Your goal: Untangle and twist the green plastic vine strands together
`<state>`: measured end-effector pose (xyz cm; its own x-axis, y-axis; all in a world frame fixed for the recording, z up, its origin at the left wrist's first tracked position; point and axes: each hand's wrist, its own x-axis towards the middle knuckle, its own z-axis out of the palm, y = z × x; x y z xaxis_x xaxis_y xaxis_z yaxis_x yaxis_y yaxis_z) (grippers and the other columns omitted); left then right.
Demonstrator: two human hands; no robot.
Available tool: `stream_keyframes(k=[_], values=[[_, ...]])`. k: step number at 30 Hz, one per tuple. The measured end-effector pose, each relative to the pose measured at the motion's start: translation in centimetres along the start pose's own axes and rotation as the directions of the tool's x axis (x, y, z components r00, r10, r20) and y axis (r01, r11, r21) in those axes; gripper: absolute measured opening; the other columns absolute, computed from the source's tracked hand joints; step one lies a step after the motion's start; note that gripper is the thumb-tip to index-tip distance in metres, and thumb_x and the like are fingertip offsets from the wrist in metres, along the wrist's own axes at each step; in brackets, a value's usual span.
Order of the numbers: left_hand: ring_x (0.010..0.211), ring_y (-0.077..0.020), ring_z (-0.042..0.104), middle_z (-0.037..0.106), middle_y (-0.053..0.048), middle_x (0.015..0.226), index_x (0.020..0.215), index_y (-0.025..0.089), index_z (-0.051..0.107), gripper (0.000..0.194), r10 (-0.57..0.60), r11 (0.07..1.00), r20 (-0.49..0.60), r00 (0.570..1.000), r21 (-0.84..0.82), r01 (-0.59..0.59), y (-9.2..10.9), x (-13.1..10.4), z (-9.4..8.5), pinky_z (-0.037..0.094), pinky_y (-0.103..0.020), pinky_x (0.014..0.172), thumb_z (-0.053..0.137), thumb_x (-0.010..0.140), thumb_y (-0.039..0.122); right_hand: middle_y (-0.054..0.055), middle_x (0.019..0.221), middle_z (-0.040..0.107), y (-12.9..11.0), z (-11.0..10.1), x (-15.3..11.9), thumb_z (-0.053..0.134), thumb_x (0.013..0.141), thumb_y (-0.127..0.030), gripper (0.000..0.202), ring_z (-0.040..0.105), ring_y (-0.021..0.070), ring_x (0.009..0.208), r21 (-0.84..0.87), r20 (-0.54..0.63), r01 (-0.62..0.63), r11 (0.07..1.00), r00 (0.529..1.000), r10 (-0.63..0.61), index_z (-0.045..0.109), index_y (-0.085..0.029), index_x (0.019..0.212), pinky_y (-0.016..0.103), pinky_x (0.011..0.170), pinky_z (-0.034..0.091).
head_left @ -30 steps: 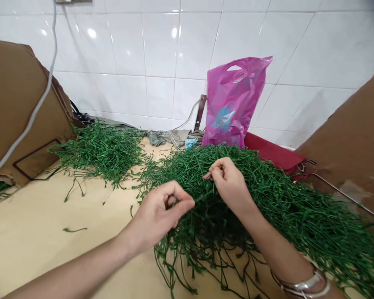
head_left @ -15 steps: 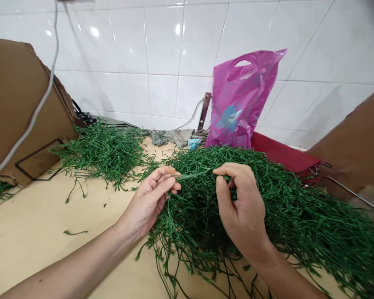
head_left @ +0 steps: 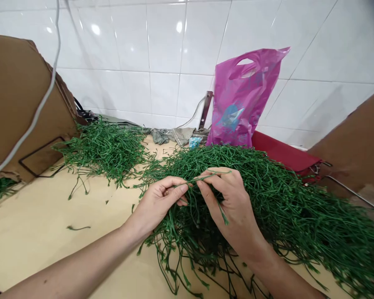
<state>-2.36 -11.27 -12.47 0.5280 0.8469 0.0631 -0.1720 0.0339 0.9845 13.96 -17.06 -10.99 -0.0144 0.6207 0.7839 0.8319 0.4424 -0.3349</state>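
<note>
Thin green stems [head_left: 205, 177] run between my two hands, above a large heap of green stems [head_left: 286, 199]. My left hand [head_left: 163, 199] pinches one end between thumb and forefinger; a ring shows on a finger. Close beside it, my right hand [head_left: 229, 199] pinches the stems with thumb and forefinger, and a piece with a budded tip hangs down across its palm side. The fingertips of the two hands nearly meet. Loose stems trail from the heap's front edge onto the pale tabletop [head_left: 34, 241].
A smaller green pile [head_left: 109, 145] lies at the back left beside a cardboard box [head_left: 21, 95] with a white cable [head_left: 46, 95] before it. Behind the heap stand a purple bag [head_left: 246, 99] and a red case [head_left: 283, 151]. Another brown box [head_left: 355, 137] is at right.
My right hand has moved left, close to my left hand. The stem stretched between them before now spans a shorter gap, and a green piece hangs at my right hand.
</note>
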Motion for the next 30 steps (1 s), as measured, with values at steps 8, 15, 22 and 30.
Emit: stream_keyframes(k=[8,15,22,30], values=[[0.064,-0.0097,0.055,0.06,0.004,0.068,0.08,0.017,0.066,0.025,0.01,1.0,-0.073,0.997,0.028,-0.008,0.1,0.0,0.0,0.041,-0.021,0.063,0.075,0.082,0.04,0.003,0.094,0.076,0.1,0.2,-0.4,0.065,0.092,-0.023,0.007,0.069,0.0184,0.09,0.231,0.191,-0.223,0.947,0.965,0.18,0.071,-0.021,0.097,0.034,0.086,0.052],[0.064,-0.0112,0.056,0.062,0.001,0.071,0.08,0.016,0.068,0.029,-0.044,0.999,0.003,0.999,0.009,0.044,0.3,-0.1,0.1,0.042,-0.023,0.064,0.074,0.082,0.044,0.003,0.087,0.075,0.6,0.5,-0.2,0.06,0.087,-0.018,0.011,0.069,0.0188,0.081,0.221,0.215,-0.288,0.932,0.946,0.242,0.07,-0.022,0.085,0.033,0.078,0.056],[0.064,-0.012,0.056,0.06,0.002,0.067,0.08,0.016,0.067,0.029,-0.063,0.995,0.062,0.996,0.08,0.058,0.3,0.1,0.4,0.042,-0.024,0.066,0.071,0.085,0.045,0.004,0.08,0.071,0.9,0.7,-0.1,0.056,0.084,-0.014,0.011,0.065,0.0179,0.074,0.091,0.15,-0.159,0.983,0.978,0.144,0.063,-0.022,0.084,0.03,0.072,0.052],[0.064,-0.0109,0.051,0.06,0.001,0.071,0.08,0.016,0.069,0.038,-0.108,0.994,0.093,0.99,0.017,0.107,0.2,0.3,0.6,0.037,-0.023,0.066,0.074,0.079,0.053,-0.005,0.06,0.045,0.7,0.9,0.8,0.048,0.084,-0.023,0.015,0.04,0.0122,0.054,0.21,0.342,-0.427,0.88,0.875,0.343,0.046,-0.024,0.07,0.025,0.052,0.035]])
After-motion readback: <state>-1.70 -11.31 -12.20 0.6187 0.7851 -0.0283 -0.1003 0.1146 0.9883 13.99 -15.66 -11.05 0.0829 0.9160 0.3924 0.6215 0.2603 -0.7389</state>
